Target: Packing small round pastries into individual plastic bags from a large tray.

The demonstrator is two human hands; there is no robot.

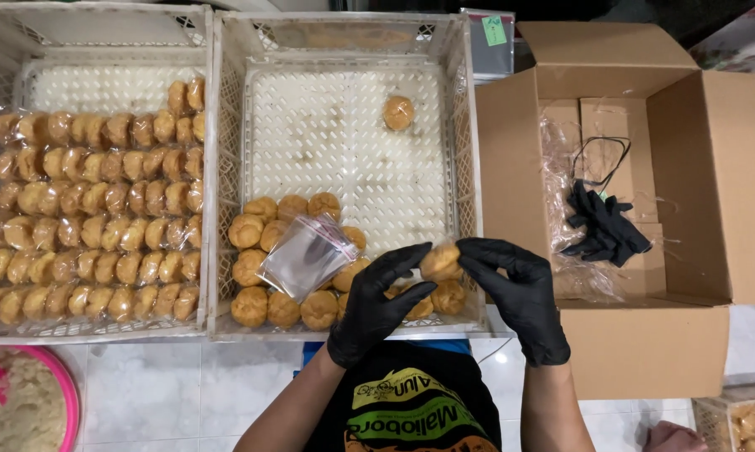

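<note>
Now, standing beside the worker, I note these things:

Pastry in hand: a small round golden pastry (pixel 440 261) is between both gloved hands, above the front right corner of the middle crate (pixel 469 151).
Right hand (pixel 518 295): black glove, fingertips closed around the right side of the pastry, pinching it.
Left hand (pixel 377 303): black glove, fingers stretched to the pastry from the left and below, touching it; the grip looks shared by both hands.
Key relation: the pastry sits exactly at the fingertips of both hands, not apart from them. It is round, so I see no clear long axis. The clear plastic bag (pixel 306 254) lies to the left of it, nearer to the left hand, resting on the loose pastries (pixel 281 305), its long side tilted from lower left to upper right.
Middle crate: white plastic with a perforated floor, mostly bare at the back; one single pastry (pixel 398 112) lies alone far at the back.
Left crate (pixel 206 100): white, filled with rows of bagged pastries (pixel 101 209).
Cardboard box (pixel 704 192): open, on the right, holding crumpled clear film and a black glove bundle (pixel 605 226).
Surface: pale marble-like tiles (pixel 185 393).
Room edges: a pink-rimmed bowl (pixel 68 402) at lower left, another person's hand (pixel 675 437) at lower right beside a small crate of pastries.
</note>
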